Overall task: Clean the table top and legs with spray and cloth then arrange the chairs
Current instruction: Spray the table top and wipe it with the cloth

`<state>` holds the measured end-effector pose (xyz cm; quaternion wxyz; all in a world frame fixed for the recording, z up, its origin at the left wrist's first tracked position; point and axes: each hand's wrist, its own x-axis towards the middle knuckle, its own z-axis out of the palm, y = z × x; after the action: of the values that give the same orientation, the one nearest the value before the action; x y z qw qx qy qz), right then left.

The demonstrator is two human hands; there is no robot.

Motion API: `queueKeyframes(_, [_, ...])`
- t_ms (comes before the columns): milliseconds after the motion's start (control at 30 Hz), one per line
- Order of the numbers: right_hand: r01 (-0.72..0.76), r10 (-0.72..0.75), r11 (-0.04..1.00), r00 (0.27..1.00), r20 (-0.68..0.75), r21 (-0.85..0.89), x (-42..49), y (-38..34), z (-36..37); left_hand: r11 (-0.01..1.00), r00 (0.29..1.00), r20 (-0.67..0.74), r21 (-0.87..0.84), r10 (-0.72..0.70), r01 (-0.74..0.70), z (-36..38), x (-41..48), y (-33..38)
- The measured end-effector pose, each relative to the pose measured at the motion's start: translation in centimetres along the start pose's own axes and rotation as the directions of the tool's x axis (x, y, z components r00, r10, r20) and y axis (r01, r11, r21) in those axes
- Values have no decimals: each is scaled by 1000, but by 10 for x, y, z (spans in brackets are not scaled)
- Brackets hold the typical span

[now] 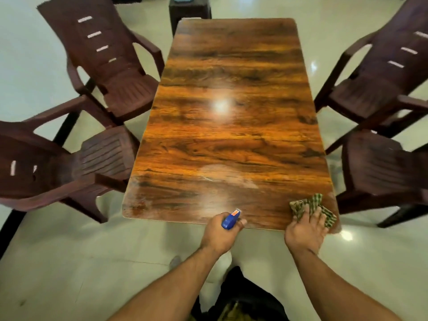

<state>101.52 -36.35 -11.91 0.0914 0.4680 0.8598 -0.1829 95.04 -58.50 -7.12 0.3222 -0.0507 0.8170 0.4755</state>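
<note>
Two items: spray, likely light and rigid, left grip curled round its neck; cloth, soft and limp, right grip spread, pressing it onto counter.

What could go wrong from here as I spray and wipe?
1. The cloth under the right hand sits at the near right corner of the table; an outward wipe may drag it off the edge.
2. The hazy patch could dry streaky if left.
3. Mist from the spray bottle in the left hand may reach the close chairs.
</note>
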Motion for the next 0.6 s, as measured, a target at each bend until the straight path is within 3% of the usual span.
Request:
queueKeyframes(133, [43, -44, 999, 998, 36, 12, -4, -1, -2, 999, 1000, 7, 40, 1, -1, 22, -1, 10])
queueKeyframes(233, [68, -68, 998, 997, 38, 2, -1, 5, -3, 998, 998, -65, 64, 16, -12, 19, 2, 13])
queueKeyframes(467, [-7, 6, 999, 1000, 24, 36, 2, -22, 3, 1000, 976, -216, 27, -7, 13, -23, 12, 23])
queueKeyframes(600, [43, -44, 999, 997, 68, 16, 13, -71, 9, 998, 966, -258, -62, -32, 17, -55, 22, 5])
